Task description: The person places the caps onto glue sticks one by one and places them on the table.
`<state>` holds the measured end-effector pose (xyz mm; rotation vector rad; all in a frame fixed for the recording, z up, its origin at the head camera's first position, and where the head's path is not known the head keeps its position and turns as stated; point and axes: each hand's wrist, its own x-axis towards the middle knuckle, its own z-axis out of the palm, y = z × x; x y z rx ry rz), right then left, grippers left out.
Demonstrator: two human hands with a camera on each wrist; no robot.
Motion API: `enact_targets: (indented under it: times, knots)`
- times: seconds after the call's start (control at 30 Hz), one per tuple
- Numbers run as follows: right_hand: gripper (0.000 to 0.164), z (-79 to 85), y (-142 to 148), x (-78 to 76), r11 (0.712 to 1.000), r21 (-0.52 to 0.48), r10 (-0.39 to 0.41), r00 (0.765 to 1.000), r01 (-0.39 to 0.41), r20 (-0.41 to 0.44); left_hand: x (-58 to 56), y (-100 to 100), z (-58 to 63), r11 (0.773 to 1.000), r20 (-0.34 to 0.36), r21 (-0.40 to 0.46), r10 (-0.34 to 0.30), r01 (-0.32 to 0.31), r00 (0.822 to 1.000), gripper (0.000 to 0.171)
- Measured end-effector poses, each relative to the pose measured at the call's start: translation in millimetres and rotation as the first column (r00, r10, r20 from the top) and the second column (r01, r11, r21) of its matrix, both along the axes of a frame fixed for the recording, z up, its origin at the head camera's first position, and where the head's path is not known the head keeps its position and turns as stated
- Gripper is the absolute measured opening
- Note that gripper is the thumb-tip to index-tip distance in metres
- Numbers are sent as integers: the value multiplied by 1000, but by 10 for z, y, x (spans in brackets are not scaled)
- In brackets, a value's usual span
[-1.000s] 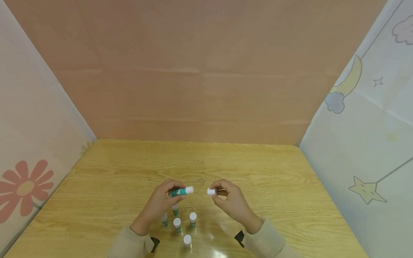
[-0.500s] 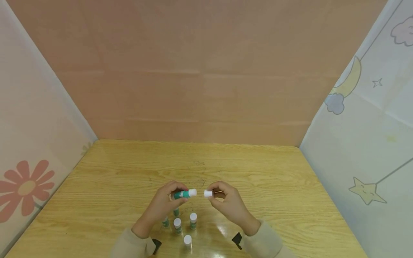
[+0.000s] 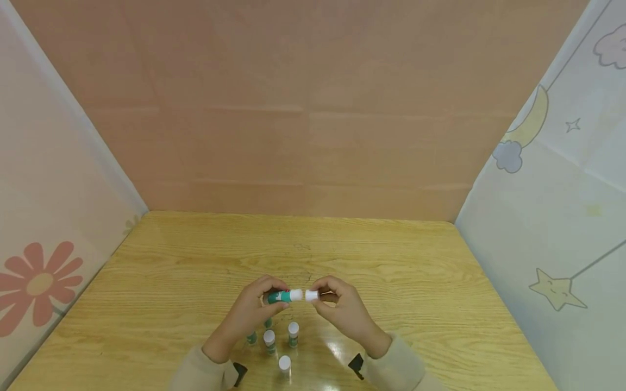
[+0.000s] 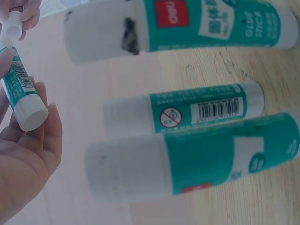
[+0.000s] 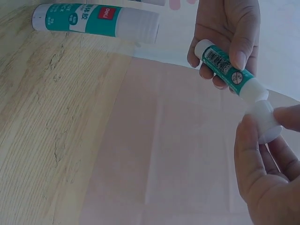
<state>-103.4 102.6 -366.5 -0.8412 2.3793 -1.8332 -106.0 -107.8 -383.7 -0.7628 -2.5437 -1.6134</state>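
Note:
Above the table, my left hand [image 3: 254, 308] grips a green-and-white glue stick [image 3: 280, 296] lying roughly level, its white end pointing right. The fingertips and thumb of my right hand [image 3: 344, 308] pinch a white cap [image 3: 311, 295]. Only a sliver separates cap and stick in the head view; in the right wrist view the cap [image 5: 264, 123] overlaps the stick's white end, and contact cannot be told. From the left wrist the held glue stick [image 4: 21, 89] shows its barcode and round white base.
Several capped glue sticks stand upright below the hands, among them a near one [image 3: 285, 364], a middle one [image 3: 269, 341] and a right one [image 3: 293, 334]. Two by the left forearm are partly hidden. Behind the wooden table [image 3: 391, 260] rises a pinkish-brown backdrop [image 3: 303, 136].
The gap between glue stick and cap has narrowed. My left hand has shifted slightly right with the stick, my right hand left with the cap. The standing glue sticks have stayed put.

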Motion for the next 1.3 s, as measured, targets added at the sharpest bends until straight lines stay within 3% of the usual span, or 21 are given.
enact_targets:
  times: [0.17, 0.27, 0.37, 0.43, 0.5, 1.03, 1.3]
  knots:
    - [17, -20, -4, 4, 1000, -4, 6, 1000, -6, -5, 17, 19, 22, 1000, -12, -6, -12, 12, 1000, 23]
    - [17, -26, -8, 6, 1000, -5, 10, 1000, -10, -7, 63, 50, 128, 1000, -1, -4, -17, 17, 1000, 22]
    - [17, -30, -10, 8, 1000, -5, 12, 1000, -12, -6, 72, 60, 139, 1000, 8, 2, -22, 22, 1000, 21]
    - [17, -32, -11, 11, 1000, -4, 12, 1000, -12, 0, 71, 63, 132, 1000, 2, 3, -30, 30, 1000, 21]
    - [17, -31, -11, 13, 1000, -3, 14, 1000, -14, -3, 42, 50, 50, 999, -1, 4, -35, 35, 999, 22]
    - [16, -9, -21, 24, 1000, 12, 21, 1000, -21, 19, 25, 65, 46, 997, 7, -58, -41, 41, 999, 23]
    - [17, -52, -12, 12, 998, 53, 39, 997, -36, -63, 15, 83, 15, 994, -45, -103, -39, 35, 998, 22]
